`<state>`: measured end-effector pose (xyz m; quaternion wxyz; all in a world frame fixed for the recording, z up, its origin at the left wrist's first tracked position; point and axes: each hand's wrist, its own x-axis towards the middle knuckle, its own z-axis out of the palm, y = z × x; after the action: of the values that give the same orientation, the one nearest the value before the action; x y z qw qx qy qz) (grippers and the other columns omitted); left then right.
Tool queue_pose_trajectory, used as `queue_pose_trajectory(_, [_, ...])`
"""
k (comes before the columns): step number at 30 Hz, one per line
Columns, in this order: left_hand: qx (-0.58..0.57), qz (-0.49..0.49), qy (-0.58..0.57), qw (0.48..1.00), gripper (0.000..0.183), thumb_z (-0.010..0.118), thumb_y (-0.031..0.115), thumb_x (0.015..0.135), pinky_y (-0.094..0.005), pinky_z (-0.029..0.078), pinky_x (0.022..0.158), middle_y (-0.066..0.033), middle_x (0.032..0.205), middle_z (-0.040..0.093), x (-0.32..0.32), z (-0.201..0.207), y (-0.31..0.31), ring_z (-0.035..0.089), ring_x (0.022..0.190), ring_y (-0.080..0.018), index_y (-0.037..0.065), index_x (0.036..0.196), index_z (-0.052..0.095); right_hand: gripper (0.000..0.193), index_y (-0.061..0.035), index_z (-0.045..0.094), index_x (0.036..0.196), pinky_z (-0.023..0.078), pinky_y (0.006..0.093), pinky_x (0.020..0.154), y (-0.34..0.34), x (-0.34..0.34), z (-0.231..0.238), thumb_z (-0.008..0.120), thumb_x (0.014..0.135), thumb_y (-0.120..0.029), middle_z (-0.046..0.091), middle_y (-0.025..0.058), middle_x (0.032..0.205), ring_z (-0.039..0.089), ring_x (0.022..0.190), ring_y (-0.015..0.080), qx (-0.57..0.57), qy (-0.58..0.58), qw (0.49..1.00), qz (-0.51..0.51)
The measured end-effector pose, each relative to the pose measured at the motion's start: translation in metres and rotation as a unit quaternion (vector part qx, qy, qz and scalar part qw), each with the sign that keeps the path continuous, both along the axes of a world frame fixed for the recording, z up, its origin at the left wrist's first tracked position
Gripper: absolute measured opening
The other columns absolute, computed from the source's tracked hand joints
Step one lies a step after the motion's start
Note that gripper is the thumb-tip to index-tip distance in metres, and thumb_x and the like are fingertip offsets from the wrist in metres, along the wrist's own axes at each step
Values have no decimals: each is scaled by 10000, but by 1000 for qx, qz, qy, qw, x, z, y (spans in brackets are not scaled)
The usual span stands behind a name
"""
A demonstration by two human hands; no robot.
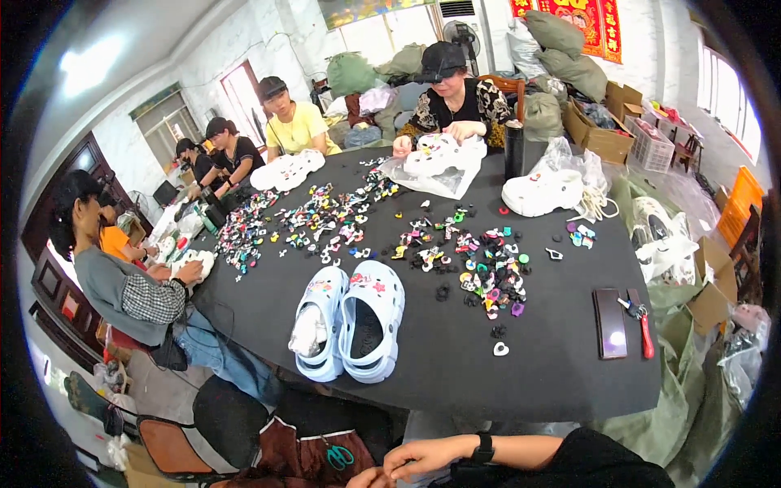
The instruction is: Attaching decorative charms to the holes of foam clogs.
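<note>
At the lower edge, below the table, my right hand (423, 457) has its fingers curled and meets my left hand (370, 478). The frame cuts off much of the left hand; its visible fingers are bent in. Whatever may be between the fingers is hidden. A dark band circles my right wrist. On the brown cloth beside my hands lie teal-handled scissors (338, 457). Up on the table stands a pair of light blue clogs (370, 321) decorated with charms; the left one has a clear plastic wrap (308, 330) inside. Neither hand touches them.
Piles of small colourful shoe charms (492, 272) spread over the black table (455, 366). A brown wallet (610, 324) and keys (630, 307) lie at right. White clogs (541, 193) and a black bottle (514, 150) stand farther back. Several people handle white clogs around the table.
</note>
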<state>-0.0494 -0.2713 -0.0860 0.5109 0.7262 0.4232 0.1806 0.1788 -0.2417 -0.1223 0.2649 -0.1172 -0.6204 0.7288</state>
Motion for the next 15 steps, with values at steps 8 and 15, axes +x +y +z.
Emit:
queue_pose_trajectory(8, [-154,65,-27,986,185,524,158,994,-272,456,603,-40,757,616,-19,-11,-28,562,647,-141,18,969,643,222,-35,580,1106,478,293,856,-10,-6,-37,528,1034,-238,645,9,982,603,935,97,-24,8,999,33])
queue_pose_trajectory(15, [-244,190,48,950,244,570,202,981,-341,489,781,-106,889,639,-111,-86,-131,599,860,-197,-30,1020,636,462,-36,469,1367,501,361,953,-10,-37,-37,636,958,-171,521,117,1356,617,1090,191,59,-41,997,-22])
